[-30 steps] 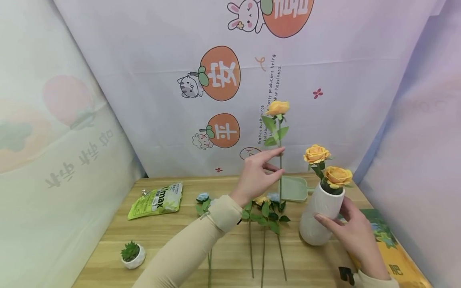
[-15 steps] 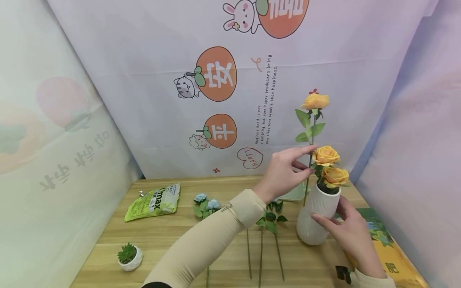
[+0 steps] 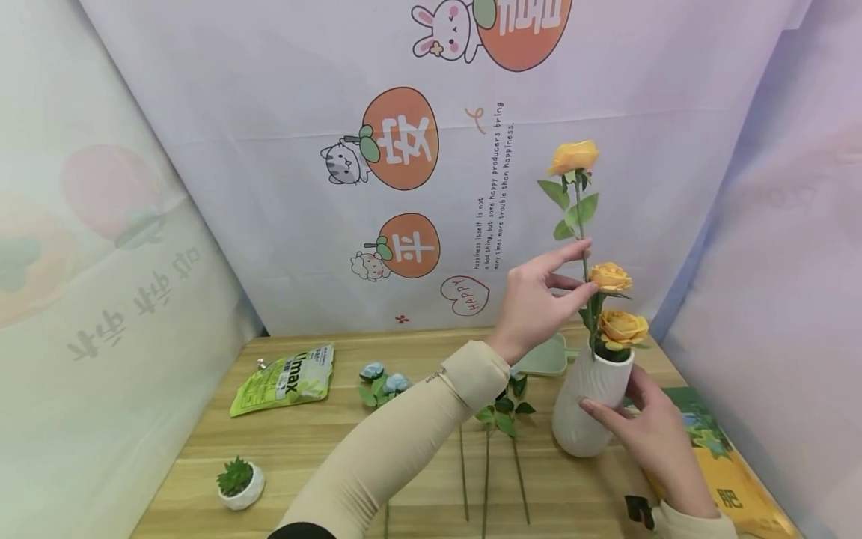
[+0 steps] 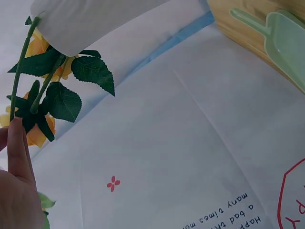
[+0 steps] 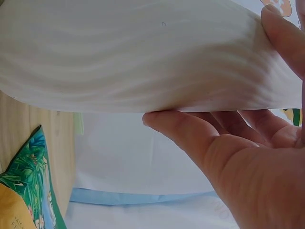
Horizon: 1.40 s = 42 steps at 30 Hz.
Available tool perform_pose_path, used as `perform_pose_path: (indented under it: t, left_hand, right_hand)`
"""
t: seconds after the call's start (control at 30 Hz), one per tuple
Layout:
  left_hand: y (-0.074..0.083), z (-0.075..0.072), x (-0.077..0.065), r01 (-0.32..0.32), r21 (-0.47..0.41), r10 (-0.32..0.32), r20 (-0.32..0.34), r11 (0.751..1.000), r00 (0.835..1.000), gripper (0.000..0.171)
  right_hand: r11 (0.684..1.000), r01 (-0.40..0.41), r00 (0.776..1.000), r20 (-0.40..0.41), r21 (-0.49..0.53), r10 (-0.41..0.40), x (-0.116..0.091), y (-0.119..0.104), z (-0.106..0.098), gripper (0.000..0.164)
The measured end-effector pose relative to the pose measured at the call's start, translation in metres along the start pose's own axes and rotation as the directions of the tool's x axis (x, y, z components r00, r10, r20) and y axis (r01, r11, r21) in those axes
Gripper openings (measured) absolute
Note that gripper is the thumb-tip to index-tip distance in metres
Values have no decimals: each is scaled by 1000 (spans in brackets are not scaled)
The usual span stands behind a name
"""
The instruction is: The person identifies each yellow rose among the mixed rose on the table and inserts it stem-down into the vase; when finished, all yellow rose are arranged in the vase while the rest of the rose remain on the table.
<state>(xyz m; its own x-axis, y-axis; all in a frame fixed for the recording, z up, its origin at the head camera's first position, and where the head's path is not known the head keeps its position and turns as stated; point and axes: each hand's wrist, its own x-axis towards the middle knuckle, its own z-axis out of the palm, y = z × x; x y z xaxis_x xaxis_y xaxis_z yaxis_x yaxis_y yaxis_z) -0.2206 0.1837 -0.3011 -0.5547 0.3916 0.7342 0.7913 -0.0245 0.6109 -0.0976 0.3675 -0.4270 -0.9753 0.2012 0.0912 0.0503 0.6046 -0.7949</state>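
Note:
My left hand (image 3: pixel 542 296) pinches the thin green stem of a yellow rose (image 3: pixel 574 157) between thumb and fingers. That rose stands upright, its bloom high above the vase and its stem's lower end right at the vase mouth. In the left wrist view the stem (image 4: pixel 20 71) runs from my fingers to the rim. My right hand (image 3: pixel 649 434) grips the white ribbed vase (image 3: pixel 584 408) from the right side, thumb across its front. Two more yellow roses, an upper bloom (image 3: pixel 610 276) and a lower bloom (image 3: pixel 622 328), stand in the vase.
Blue roses (image 3: pixel 396 383) and several stems lie mid-table, partly behind my left sleeve. A pale green dustpan-like scoop (image 3: pixel 548 358) lies behind the vase. At left are a green pouch (image 3: pixel 286 382) and a potted succulent (image 3: pixel 241 483). A yellow-and-green bag (image 3: pixel 734 479) lies at right.
My left hand has carried the yellow rose rightward to the vase, then raised it so the stem's end comes to the mouth. My right hand keeps holding the vase in place.

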Motion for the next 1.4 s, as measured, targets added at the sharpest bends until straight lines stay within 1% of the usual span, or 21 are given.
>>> perform_pose_path:
  t: [0.13, 0.23, 0.3, 0.4, 0.57, 0.63, 0.7, 0.83, 0.9, 1.07, 1.2, 1.3, 1.4]
  left_hand:
    - [0, 4, 2, 11, -24, -12, -37, 1000, 999, 55]
    - [-2, 6, 4, 22, -75, -27, -64, 997, 998, 56]
    - [-4, 6, 5, 18, -96, -26, -83, 995, 996, 56]
    - [-7, 7, 4, 7, -83, -15, -94, 996, 996, 55]
    - [-16, 10, -5, 2, 9, -2, -58, 1000, 998, 52]
    - [-18, 13, -10, 5, 18, -5, -43, 1000, 999, 52]
    - [-20, 15, -15, 15, 13, -15, -34, 1000, 999, 51]
    - [-20, 19, -22, 47, -25, -47, -14, 999, 999, 51]
    - [-20, 20, -25, 65, -33, -65, -5, 997, 998, 54]
    - [-22, 24, -31, 116, -32, -115, 29, 993, 993, 68]
    - [-23, 26, -37, 154, -52, -151, 57, 987, 987, 80]
    - [-24, 26, -39, 148, -59, -145, 53, 987, 988, 81]
    - [-26, 25, -39, 122, -52, -120, 26, 991, 992, 77]
  right_hand:
    - [1000, -8, 1000, 3, 10, 8, 0, 1, 0, 107]
    - [1000, -20, 1000, 6, 16, 20, 0, 0, 1, 109]
    - [1000, -26, 1000, 7, 15, 26, 0, 0, 1, 110]
    - [1000, -27, 1000, 7, 14, 27, 0, -1, 1, 111]
    - [1000, -17, 1000, 10, 24, 17, -1, -2, 0, 108]
    - [999, -17, 1000, 11, 27, 17, -1, -2, 0, 108]
    - [999, -16, 1000, 11, 28, 16, -1, -2, 0, 108]
    - [999, -19, 1000, 9, 27, 19, -1, -2, 0, 108]
    - [999, -19, 1000, 7, 26, 19, -1, -1, 0, 108]
    - [1000, -4, 1000, -2, 24, 4, -1, 0, 0, 107]
    - [1000, 14, 1000, -8, 22, -14, -1, 0, -1, 104]
    - [1000, 14, 1000, -4, 21, -14, -2, 0, 0, 104]
    - [1000, 14, 1000, -4, 25, -14, -1, -1, 0, 104]
